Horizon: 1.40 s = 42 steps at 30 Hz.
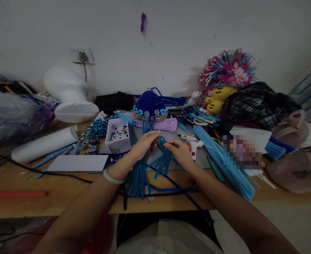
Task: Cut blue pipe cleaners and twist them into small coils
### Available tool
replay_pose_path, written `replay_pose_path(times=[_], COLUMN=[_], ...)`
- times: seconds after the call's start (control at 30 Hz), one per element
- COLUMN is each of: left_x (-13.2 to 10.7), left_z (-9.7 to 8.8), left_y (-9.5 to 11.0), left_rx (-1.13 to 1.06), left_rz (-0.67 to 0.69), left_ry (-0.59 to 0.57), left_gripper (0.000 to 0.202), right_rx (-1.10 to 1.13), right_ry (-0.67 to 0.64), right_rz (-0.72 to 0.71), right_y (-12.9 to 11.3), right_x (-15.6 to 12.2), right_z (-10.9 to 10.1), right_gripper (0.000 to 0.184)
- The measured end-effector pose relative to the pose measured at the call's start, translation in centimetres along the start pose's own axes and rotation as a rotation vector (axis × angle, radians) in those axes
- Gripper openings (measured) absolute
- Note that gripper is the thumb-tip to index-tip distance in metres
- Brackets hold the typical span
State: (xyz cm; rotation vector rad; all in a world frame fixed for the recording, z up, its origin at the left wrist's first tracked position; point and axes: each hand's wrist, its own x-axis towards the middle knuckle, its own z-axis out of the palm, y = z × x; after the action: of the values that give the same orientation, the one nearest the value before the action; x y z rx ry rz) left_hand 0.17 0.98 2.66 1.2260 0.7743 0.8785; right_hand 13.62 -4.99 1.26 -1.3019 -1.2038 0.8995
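Observation:
Just above the mat in the middle, my right hand [181, 151] pinches a small looped blue pipe cleaner [162, 139] between thumb and finger. My left hand [149, 141] is closed at the other side of the loop, its fingertips pressed together against it. Below my hands, short blue pipe cleaners [162, 163] fan out over the mat, and a longer blue bunch [137, 178] hangs toward the table edge. Behind them is a dark blue fuzzy headpiece [151, 104] with a beaded band. A white glue gun [195, 144] lies right of my right hand.
A white box of beads [118, 133] and a pale card [78, 163] lie left. Long light-blue pipe cleaners [224, 165] lie right. A white foam head [70, 95] and a paper roll [45, 144] lie far left. A black cable [65, 175] crosses the wooden table [73, 201].

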Motion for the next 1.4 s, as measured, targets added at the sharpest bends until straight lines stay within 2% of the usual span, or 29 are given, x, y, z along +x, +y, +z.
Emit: replay_pose_path(times=[0.1, 0.2, 0.33, 0.53, 0.67, 0.83, 1.13, 1.4], left_x=[-0.2, -0.3, -0.4, -0.3, -0.3, -0.4, -0.2, -0.8], left_z=[0.2, 0.2, 0.2, 0.2, 0.1, 0.3, 0.5, 1.1], left_y=[0.0, 0.3, 0.5, 0.3, 0.4, -0.1, -1.0, -0.8], left_rx=[0.123, 0.175, 0.182, 0.083, -0.002, -0.072, -0.083, -0.363], left_rz=[0.050, 0.113, 0.106, 0.095, 0.079, 0.122, 0.143, 0.050], left_ry=[-0.053, -0.022, 0.008, 0.005, -0.073, -0.174, -0.153, -0.152], left_gripper=[0.024, 0.023, 0.024, 0.025, 0.024, 0.017, 0.015, 0.030], right_rx=[-0.009, -0.035, -0.033, 0.003, 0.129, 0.251, 0.262, 0.191], right_ry=[-0.026, -0.055, -0.089, -0.093, -0.073, -0.040, -0.073, -0.103], right_rz=[-0.011, -0.006, 0.019, 0.024, 0.050, 0.037, -0.004, -0.003], right_y=[0.0, 0.0, 0.1, -0.2, -0.3, -0.5, -0.7, -0.6], right_x=[-0.1, -0.2, -0.2, -0.1, -0.1, -0.3, -0.3, -0.5], right_z=[0.0, 0.2, 0.3, 0.1, 0.0, 0.1, 0.2, 0.2], right_gripper=[0.017, 0.015, 0.015, 0.014, 0.015, 0.015, 0.012, 0.013])
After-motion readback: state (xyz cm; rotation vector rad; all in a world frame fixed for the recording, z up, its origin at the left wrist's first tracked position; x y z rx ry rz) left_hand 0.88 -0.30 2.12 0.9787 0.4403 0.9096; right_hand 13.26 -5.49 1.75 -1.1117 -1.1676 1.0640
